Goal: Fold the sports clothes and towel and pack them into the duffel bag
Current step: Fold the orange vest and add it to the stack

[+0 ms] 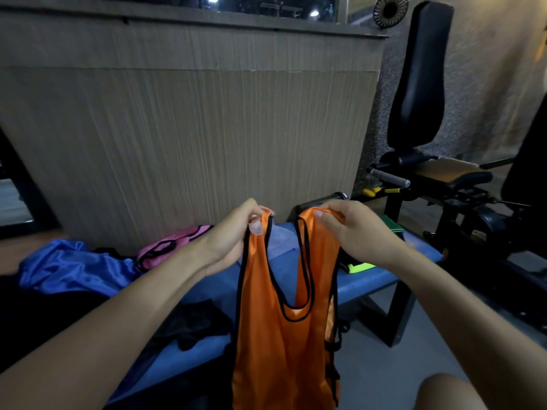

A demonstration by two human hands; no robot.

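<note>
Blue worktop (pixel 370 284) below: left hand (pixel 233 232) and right hand (pixel 352 229) each pinch one shoulder strap, hanging the orange vest (pixel 275 344) straight, evidently for folding.

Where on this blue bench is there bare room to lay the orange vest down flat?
Bare blue bench shows at the right end, between the hanging orange vest and the neon-green item. The left end is crowded with the blue garment, pink vest and black clothing.
</note>
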